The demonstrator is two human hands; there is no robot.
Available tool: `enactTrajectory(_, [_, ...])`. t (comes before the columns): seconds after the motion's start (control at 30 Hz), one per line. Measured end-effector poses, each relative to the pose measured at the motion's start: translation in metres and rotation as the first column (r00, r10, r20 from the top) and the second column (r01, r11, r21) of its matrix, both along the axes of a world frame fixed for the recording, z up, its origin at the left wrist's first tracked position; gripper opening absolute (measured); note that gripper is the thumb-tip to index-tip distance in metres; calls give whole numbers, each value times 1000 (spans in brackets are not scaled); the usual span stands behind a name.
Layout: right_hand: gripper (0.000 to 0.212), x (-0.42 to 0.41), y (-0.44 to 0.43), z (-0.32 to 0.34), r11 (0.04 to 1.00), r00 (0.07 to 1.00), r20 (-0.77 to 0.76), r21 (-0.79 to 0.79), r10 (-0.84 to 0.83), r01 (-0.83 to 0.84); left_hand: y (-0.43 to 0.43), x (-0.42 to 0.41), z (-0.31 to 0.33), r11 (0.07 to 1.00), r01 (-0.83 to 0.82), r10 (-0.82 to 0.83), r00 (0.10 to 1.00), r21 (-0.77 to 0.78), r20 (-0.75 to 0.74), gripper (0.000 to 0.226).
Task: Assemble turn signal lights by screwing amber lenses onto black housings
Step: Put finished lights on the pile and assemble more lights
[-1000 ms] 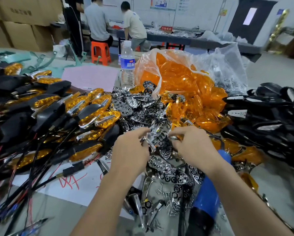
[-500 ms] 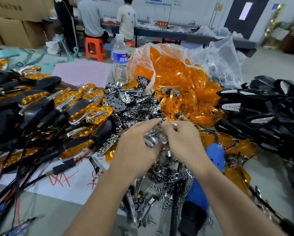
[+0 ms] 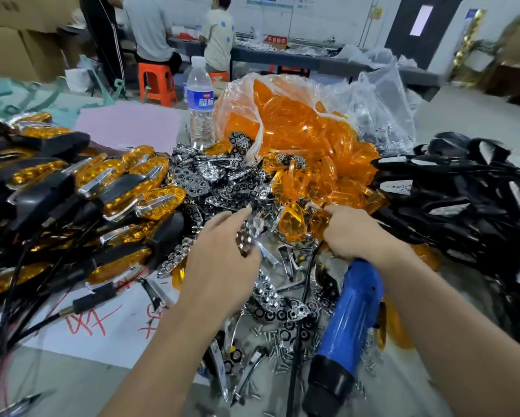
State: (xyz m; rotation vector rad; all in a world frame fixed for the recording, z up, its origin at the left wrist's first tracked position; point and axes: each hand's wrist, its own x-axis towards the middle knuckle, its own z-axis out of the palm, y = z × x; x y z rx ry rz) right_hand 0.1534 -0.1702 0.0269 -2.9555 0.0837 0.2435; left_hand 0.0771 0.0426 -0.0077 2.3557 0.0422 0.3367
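The head view shows the left hand point(image 3: 222, 266) just below the middle of the worktop point(image 3: 72, 383), pinching a chrome reflector point(image 3: 248, 237) between thumb and fingers; the piece is blurred. At 3 o'clock from it, the right hand point(image 3: 355, 233) has its fingers curled in among the loose amber lenses point(image 3: 291, 222), and whether they grip one cannot be told. More lenses fill a clear plastic bag point(image 3: 282, 124) at 12 o'clock. The black housings point(image 3: 463, 200) lie heaped at 3 o'clock, well apart from the left hand. Finished lights point(image 3: 117, 188) with black wires are piled at 9 o'clock, and a heap of reflectors point(image 3: 219, 182) lies between them and the lenses. A blue power screwdriver point(image 3: 352, 311) lies at 5 o'clock, just beside the right wrist, with small screws point(image 3: 282, 341) near it. A water bottle point(image 3: 200, 106) stands upright at 11 o'clock.
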Motion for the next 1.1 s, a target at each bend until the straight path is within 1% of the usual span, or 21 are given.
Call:
enactTrajectory(0.07, [51,7,-6,1,997,997,-17,-29,75,-75,-2,-1,1,1000,19,-18,1000,19,-22,70])
enactTrajectory(0.1, [51,8,-9,2,997,997,-4,18,71,-71,-2,0,0,1000,17,-17,1000,1,-17,71])
enactTrajectory(0.13, [48,7,-11,2,993,998,25,105,50,-52,-1,0,0,1000,12,-12,1000,-13,-12,70])
enactTrajectory(0.23, [14,-3,-13,2,939,972,232,341,-47,-36,1,0,-1,1000,-4,5,1000,-21,19,66])
enactTrajectory(0.33, [26,-22,-6,8,836,856,470,541,-214,-87,-1,-3,1,997,-8,12,998,-74,61,50])
enactTrajectory(0.4, [30,-40,7,14,714,808,524,672,-271,-196,-5,-6,3,980,23,-10,998,-198,67,35])
enactTrajectory(0.43, [30,-49,17,16,643,818,509,727,-269,-241,-7,-8,3,943,60,-50,998,-326,40,30])
enactTrajectory(0.47, [32,-58,26,16,567,843,479,776,-244,-277,-9,-8,4,854,84,-111,994,-514,-22,29])
enactTrajectory(0.5, [34,-65,35,15,514,862,461,802,-210,-304,-13,-8,6,697,73,-201,975,-713,-98,34])
enactTrajectory(0.53, [37,-72,43,11,490,869,463,807,-176,-330,-15,-7,6,526,15,-289,943,-851,-162,40])
enactTrajectory(0.57, [41,-78,49,8,506,868,474,790,-147,-346,-17,-5,7,386,-30,-354,918,-922,-178,39])
enactTrajectory(0.6, [45,-81,51,2,573,861,496,740,-111,-352,-15,-3,6,317,-60,-363,914,-947,-179,33])
enactTrajectory(0.67, [61,-84,48,-7,800,859,512,510,13,-316,-9,1,7,254,-118,-264,946,-960,-186,25])
enactTrajectory(0.7, [69,-82,43,-10,874,883,468,413,35,-254,-4,5,7,277,-143,-177,964,-950,-196,28])
enactTrajectory(0.73, [68,-80,39,-10,907,906,423,378,9,-186,1,8,7,344,-160,-101,973,-925,-206,30])
enactTrajectory(0.8, [43,-76,36,-10,954,926,376,291,-39,-78,9,11,8,471,-172,-56,973,-865,-224,33])
enactTrajectory(0.87, [20,-71,41,-11,993,946,311,42,88,-106,12,9,11,491,-113,-157,964,-864,-215,37])
enactTrajectory(0.93, [14,-69,48,-15,985,938,313,-135,148,-110,12,6,11,471,-47,-259,947,-881,-189,43])
enactTrajectory(1.0, [17,-70,46,-15,992,905,418,-120,84,-36,11,5,11,456,-14,-293,942,-890,-165,47])
enactTrajectory(1.07, [18,-75,37,-13,989,878,473,151,-79,8,10,5,12,443,-3,-282,949,-896,-143,45])
enactTrajectory(1.1, [21,-78,35,-13,931,873,457,365,-170,-10,9,5,12,438,-6,-267,954,-899,-137,44])
